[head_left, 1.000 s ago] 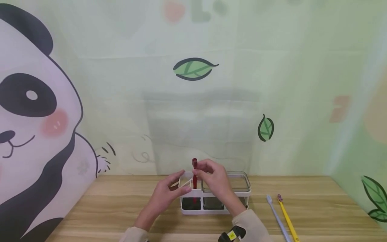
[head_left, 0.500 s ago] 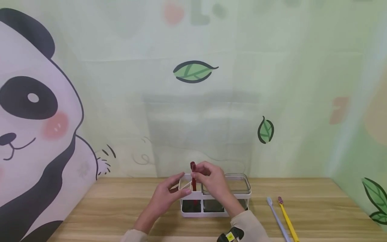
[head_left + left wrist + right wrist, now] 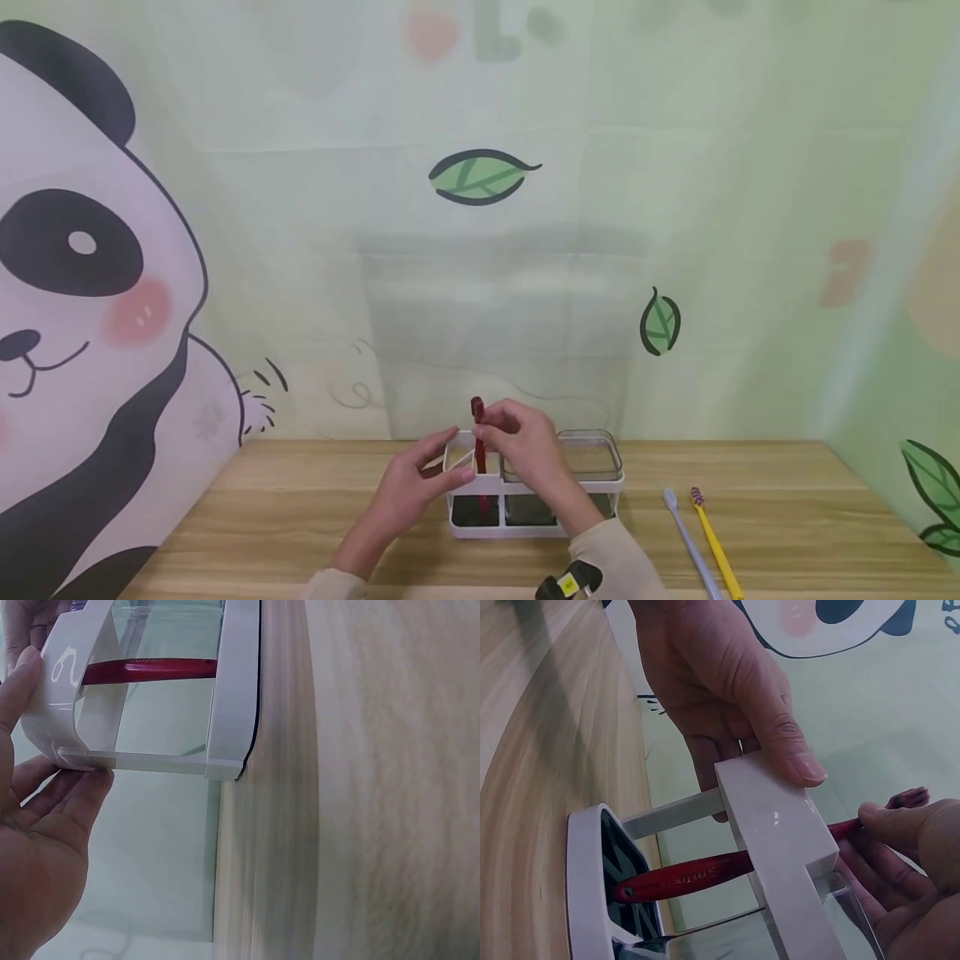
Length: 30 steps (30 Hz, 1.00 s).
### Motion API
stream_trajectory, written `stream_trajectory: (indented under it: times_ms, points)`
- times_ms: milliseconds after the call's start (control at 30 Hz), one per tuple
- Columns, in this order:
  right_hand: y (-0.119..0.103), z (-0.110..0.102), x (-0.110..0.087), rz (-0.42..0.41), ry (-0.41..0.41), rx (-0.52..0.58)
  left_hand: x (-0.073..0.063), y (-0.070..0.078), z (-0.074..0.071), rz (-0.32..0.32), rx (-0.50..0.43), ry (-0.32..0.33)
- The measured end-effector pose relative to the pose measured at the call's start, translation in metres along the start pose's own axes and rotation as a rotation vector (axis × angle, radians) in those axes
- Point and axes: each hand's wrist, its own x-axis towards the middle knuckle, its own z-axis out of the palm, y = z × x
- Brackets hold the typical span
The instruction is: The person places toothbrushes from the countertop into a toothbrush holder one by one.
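A white toothbrush holder (image 3: 525, 531) stands on the table with an open frame and a dark base. My right hand (image 3: 531, 446) pinches a red toothbrush (image 3: 481, 457) near its head, between thumb and fingers. The brush passes down through the holder's left section, head up. In the right wrist view the handle's lower end (image 3: 682, 879) is at the holder's dark base; whether it touches is hard to tell. My left hand (image 3: 408, 479) grips the holder's left end, thumb on the front of its upper rim (image 3: 60, 682), fingers at the side.
A clear cup (image 3: 592, 454) sits in the holder's right part, partly behind my right hand. To the right on the wooden table (image 3: 247, 508) lie a light blue toothbrush (image 3: 688, 537) and a yellow toothbrush (image 3: 716, 546). A printed backdrop (image 3: 300, 208) rises behind the table.
The red toothbrush's head has shifted slightly left with my right hand, so the brush leans a little more. My left hand stays on the holder. The head view has tilted slightly.
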Motion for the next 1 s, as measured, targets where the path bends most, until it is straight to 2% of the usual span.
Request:
stream_trajectory:
  times_ms: [133,300,500,600,767,1000]
  points:
    - [0.000,-0.001,0.002,0.001,-0.003,-0.003,0.000,0.002,-0.001,0.020,-0.001,-0.008]
    - [-0.003,-0.003,0.002,-0.006,-0.016,-0.070,0.001,0.002,-0.002,0.026,0.013,-0.005]
    - [-0.003,-0.014,-0.001,-0.039,-0.024,-0.117,0.001,-0.002,-0.001,0.020,-0.023,-0.011]
    - [-0.002,-0.022,-0.002,-0.047,-0.018,-0.133,0.002,-0.003,0.000,0.021,-0.028,-0.006]
    - [-0.003,-0.039,-0.008,-0.015,-0.012,-0.177,0.001,-0.003,0.002,0.025,-0.033,0.008]
    - [-0.010,-0.075,-0.017,0.007,-0.016,-0.196,0.000,-0.001,0.002,0.020,-0.027,0.011]
